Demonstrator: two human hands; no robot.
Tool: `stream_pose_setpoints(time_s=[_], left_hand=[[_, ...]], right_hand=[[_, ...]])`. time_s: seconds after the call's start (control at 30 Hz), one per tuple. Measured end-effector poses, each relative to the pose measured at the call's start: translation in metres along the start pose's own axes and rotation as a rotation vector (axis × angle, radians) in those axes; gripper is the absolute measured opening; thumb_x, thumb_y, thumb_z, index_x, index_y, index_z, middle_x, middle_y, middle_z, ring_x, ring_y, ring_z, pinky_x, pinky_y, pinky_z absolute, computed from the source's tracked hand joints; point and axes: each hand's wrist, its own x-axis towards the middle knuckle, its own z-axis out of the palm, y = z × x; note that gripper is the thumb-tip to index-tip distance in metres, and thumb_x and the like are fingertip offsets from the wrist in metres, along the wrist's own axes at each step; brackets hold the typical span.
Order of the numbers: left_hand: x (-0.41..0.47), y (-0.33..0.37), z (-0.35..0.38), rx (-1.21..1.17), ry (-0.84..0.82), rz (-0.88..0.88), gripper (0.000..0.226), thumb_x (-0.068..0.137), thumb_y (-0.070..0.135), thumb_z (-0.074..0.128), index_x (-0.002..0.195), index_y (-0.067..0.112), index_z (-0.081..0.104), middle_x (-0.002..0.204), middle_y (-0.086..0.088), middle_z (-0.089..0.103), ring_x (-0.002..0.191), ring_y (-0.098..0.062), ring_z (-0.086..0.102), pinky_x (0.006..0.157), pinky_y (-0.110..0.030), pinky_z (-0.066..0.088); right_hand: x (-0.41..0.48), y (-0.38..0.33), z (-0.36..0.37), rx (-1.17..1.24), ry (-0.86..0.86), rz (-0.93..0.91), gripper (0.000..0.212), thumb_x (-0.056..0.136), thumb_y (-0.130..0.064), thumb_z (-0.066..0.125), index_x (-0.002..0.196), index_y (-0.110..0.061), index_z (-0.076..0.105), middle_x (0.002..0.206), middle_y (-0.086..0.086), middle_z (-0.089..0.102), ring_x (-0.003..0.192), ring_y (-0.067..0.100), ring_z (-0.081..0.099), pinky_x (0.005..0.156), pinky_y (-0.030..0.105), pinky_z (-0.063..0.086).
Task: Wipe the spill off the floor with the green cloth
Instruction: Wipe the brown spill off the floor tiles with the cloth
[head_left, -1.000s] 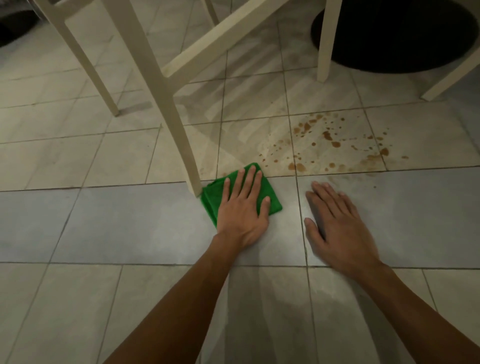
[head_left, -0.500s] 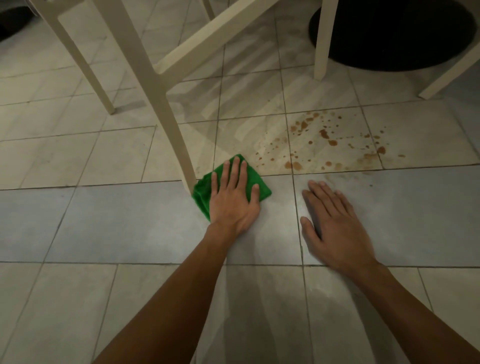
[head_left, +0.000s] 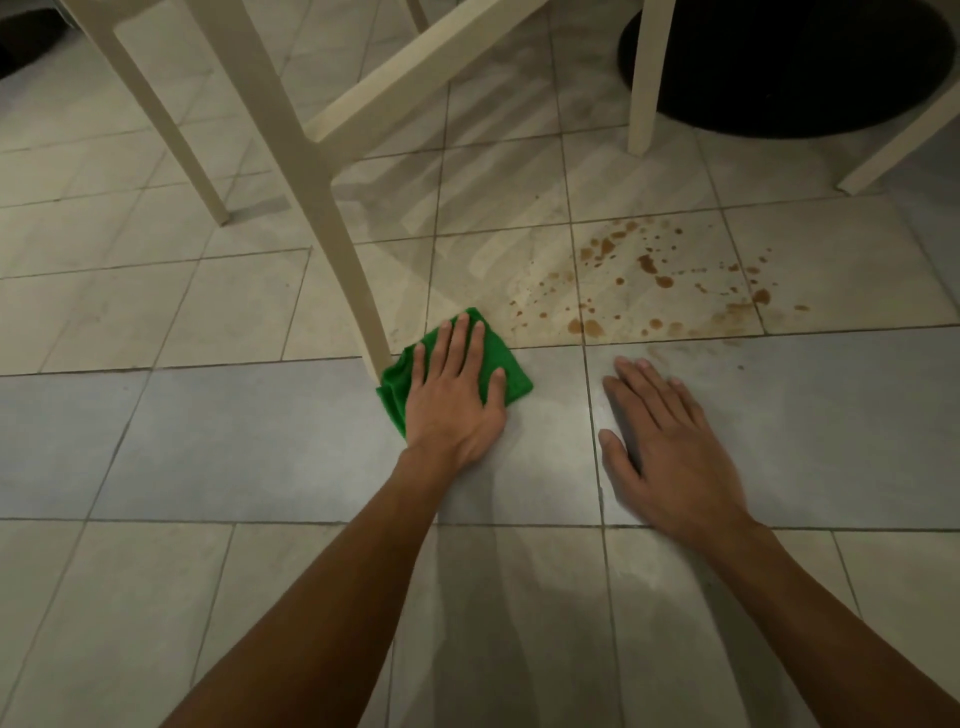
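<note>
Just beside the cream chair leg (head_left: 332, 218), the left hand (head_left: 454, 405) presses flat-fingered on the crumpled green cloth (head_left: 395, 387); the right hand (head_left: 670, 441) lies splayed, empty, on smooth tile (head_left: 260, 441).

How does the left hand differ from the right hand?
The left hand presses the cloth; the right hand rests on bare floor. The left hand is beside the chair leg; the right hand is away from it. Both lie flat, fingers straight.
</note>
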Motion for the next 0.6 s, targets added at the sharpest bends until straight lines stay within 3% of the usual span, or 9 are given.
stream_pose_setpoints(time_s=[0.13,0.3,0.6], left_hand=[[-0.003,0.022,0.005,0.004,-0.013,-0.002,0.07,0.106,0.052,0.012,0.165,0.02,-0.008,0.172,0.002,-0.014,0.157,-0.015,-0.021,0.128,-0.051,-0.003],[-0.042,0.01,0.001,-0.059,-0.018,0.111,0.067,0.107,0.053,0.016,0.165,0.027,-0.007,0.172,0.009,-0.014,0.156,-0.007,-0.021,0.13,-0.047,-0.004],[0.012,0.013,0.003,-0.006,-0.006,-0.125,0.07,0.104,0.053,0.006,0.164,0.021,-0.01,0.172,0.0,-0.017,0.157,-0.015,-0.021,0.129,-0.049,-0.005]], right_hand=[[0.001,-0.001,0.0,0.005,0.008,0.005,0.069,0.111,-0.051,0.027,0.171,-0.015,0.029,0.181,0.003,0.018,0.168,0.014,0.005,0.137,0.045,0.009],[0.001,-0.002,-0.001,0.008,0.012,-0.002,0.07,0.112,-0.053,0.026,0.17,-0.015,0.029,0.181,0.003,0.018,0.168,0.015,0.006,0.137,0.046,0.01],[0.0,-0.001,-0.002,0.014,-0.004,0.009,0.07,0.112,-0.053,0.023,0.171,-0.017,0.026,0.181,0.002,0.015,0.168,0.013,0.001,0.138,0.042,0.004]])
